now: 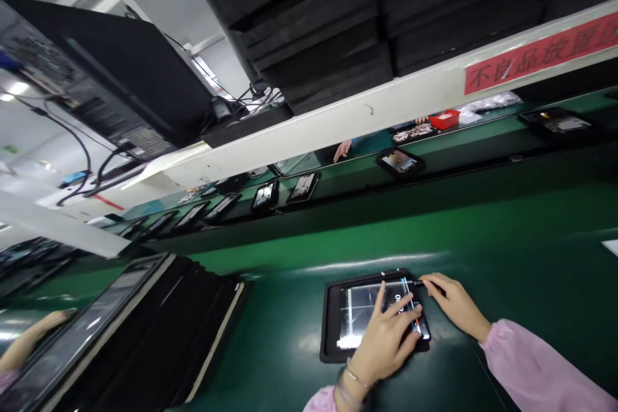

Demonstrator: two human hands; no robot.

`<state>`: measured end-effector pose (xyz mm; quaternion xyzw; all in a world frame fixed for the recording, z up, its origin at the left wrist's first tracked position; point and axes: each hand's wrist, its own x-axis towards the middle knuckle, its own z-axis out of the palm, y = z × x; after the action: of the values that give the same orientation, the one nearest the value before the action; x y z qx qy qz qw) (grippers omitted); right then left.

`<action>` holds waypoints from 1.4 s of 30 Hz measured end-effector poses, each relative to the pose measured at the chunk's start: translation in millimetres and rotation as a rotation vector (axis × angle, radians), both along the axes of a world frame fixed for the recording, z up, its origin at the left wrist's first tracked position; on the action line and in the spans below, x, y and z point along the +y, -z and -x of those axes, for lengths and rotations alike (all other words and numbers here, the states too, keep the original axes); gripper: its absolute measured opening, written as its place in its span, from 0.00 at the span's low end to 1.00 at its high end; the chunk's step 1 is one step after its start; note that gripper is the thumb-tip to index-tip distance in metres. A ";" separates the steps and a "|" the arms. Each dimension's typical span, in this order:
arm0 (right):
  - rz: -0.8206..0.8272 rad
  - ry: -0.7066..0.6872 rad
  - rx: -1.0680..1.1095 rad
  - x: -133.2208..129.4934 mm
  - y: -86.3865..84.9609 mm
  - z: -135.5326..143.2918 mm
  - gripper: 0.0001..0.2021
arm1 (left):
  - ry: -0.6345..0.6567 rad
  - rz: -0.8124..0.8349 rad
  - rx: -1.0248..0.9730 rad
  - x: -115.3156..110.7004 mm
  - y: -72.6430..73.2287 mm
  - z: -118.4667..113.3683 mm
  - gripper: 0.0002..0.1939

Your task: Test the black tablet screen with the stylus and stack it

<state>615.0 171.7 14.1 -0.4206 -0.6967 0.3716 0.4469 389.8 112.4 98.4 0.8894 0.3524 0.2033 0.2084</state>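
The left hand lies flat and spread on the lit screen of a tablet-like device, fingers splayed across the right part of the glass, grasping nothing; a thin bracelet sits at its wrist and a pink sleeve shows at the near edge. The right hand, in a pink sleeve that runs off to the near right, pinches a slim dark stylus-like tool whose tip touches the device's far right corner. The device rests in a black tray that frames it on all sides, and the tray lies on the green belt, near the middle of the near side.

To the near left a stack of black trays leans on edge, with a long dark glass panel against it. At the far left edge another person's hand reaches toward that panel.

Across the belt, on a far green lane, more devices in black trays stand in a row, among them one at the middle and a pair further left. A small red bin sits beyond, near another person's hand. Above runs a white shelf rail with a red label, bearing stacked black foam trays. A dark computer case with cables hangs at the upper left.
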 end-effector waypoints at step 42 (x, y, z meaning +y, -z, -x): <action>-0.015 0.061 -0.102 2.0 -1.0 4.1 0.22 | -0.289 -0.308 -0.151 -3.4 26.2 15.6 0.06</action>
<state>611.0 173.7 15.1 -0.4567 -0.7080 0.3308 0.4251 374.2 109.1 72.2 0.8333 0.4244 0.3484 0.0646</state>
